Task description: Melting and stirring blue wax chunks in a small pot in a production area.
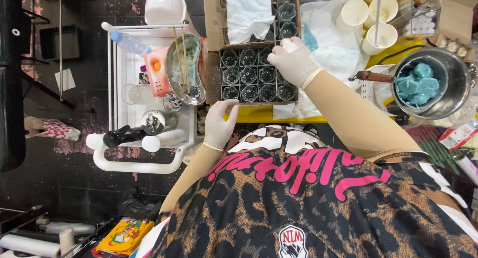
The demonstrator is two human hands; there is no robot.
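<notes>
Left hand (pixel 219 122) fingers curl on the near edge of the cardboard tray (pixel 256 73) of glass cups, steadying it on the yellow counter (pixel 259 114). Right hand (pixel 295 60) fingers pinch, probably a wick, over the cups.

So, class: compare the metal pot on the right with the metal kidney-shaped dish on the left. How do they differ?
The pot is round and deep; the kidney dish is curved and shallow. The pot holds blue wax chunks; the dish holds thin sticks. The pot has a brown handle; the dish shows none. Both are shiny metal.
</notes>
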